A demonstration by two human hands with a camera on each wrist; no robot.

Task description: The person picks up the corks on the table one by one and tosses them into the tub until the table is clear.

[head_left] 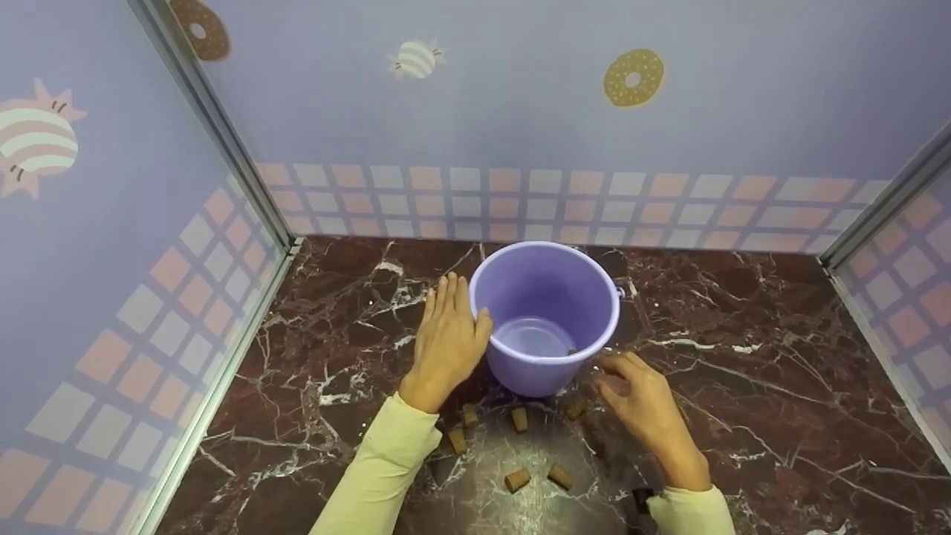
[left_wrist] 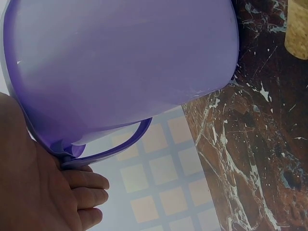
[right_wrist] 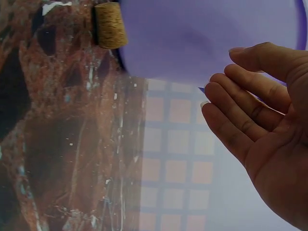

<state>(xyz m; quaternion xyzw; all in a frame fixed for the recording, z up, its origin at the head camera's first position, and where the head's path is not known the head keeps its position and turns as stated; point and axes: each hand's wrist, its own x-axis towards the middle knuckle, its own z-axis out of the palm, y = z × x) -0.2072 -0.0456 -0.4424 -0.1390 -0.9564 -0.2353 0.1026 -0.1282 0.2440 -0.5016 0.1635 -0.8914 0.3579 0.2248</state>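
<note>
Straight-fingered, my left hand (head_left: 448, 338) lies along the left side of a purple bucket (head_left: 531, 377), with the thumb at its rim. My right hand (head_left: 645, 401) is just beside the bucket's near right side, fingers relaxed and slightly bent, holding nothing; whether it touches the plastic I cannot tell. By my right sleeve (head_left: 691, 511) sits a small black thing (head_left: 642, 499), too dark to make out.

Nearest me on the worktop (head_left: 773, 423) two corks (head_left: 517, 479) lie on their sides, near each other. Past them come four more: a pair (head_left: 457, 440) close together by my left wrist, one (head_left: 519, 420) in front of the bucket, and one (head_left: 575, 409) near its right front. The bucket stands upright behind these, between my hands, with a small brown bit (head_left: 572, 351) showing inside. Farthest off is the lilac back wall (head_left: 520, 126), with pink and white squares along its bottom and doughnut pictures (head_left: 633, 78) above.
</note>
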